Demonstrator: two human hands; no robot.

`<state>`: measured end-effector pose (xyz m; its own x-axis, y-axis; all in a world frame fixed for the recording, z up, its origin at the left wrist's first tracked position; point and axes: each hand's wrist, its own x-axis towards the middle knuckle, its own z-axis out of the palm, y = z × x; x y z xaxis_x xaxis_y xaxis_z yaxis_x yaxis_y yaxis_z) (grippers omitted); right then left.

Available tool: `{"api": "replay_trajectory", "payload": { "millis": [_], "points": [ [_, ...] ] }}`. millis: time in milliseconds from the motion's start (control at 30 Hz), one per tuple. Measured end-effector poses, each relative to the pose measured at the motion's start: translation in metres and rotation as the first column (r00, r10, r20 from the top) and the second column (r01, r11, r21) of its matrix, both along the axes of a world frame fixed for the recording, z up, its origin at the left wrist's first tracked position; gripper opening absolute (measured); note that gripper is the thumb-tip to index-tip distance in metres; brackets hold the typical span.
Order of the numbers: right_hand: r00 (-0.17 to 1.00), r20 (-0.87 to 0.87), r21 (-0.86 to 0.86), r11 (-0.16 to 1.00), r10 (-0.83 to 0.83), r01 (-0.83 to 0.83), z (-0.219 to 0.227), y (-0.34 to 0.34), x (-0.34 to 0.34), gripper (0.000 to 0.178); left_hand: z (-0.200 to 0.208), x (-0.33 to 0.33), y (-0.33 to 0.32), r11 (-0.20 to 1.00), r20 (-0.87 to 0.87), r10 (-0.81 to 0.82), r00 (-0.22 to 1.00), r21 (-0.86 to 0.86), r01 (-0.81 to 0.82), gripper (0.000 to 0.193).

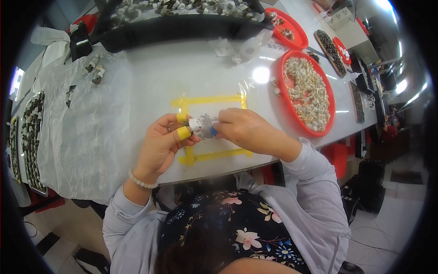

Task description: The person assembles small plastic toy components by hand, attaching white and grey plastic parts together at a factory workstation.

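My left hand [157, 144] has yellow tape on its thumb and forefinger and a bracelet of pale beads at the wrist. Pinched between its fingertips is a small white piece with dark brown bits [195, 124]. My right hand [242, 130] is closed just to the right of it, around a small blue object [213, 131] whose kind I cannot make out. Both hands are over a rectangle of yellow tape [214, 99] stuck on the white table [155, 82]. Dark crumbs lie inside that rectangle.
Right of my hands stands a red tray [331, 107] of small pale pieces, with another red tray [305, 42] behind it. A black bin [182, 33] of white-and-dark pieces spans the far side. Crumpled translucent sheeting [86, 137] covers the left, beside a filled metal tray [34, 137].
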<state>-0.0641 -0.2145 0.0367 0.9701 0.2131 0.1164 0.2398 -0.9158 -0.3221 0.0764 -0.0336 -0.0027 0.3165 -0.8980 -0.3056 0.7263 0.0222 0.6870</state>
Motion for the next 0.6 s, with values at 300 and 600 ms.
{"api": "replay_trajectory", "payload": {
  "millis": [300,600],
  "points": [
    [0.981,0.010,0.328,0.927,-0.196,0.182,-0.010,-0.006,-0.008,0.021,-0.006,-0.003,-0.003,1.000,-0.032,0.011,0.999,-0.009,-0.011,0.024],
    [0.870,-0.379,0.875,0.184,-0.316,0.448,-0.013,0.007,-0.011,0.020,-0.006,-0.005,-0.001,0.999,-0.064,-0.032,0.997,-0.016,0.031,0.024]
  ]
}}
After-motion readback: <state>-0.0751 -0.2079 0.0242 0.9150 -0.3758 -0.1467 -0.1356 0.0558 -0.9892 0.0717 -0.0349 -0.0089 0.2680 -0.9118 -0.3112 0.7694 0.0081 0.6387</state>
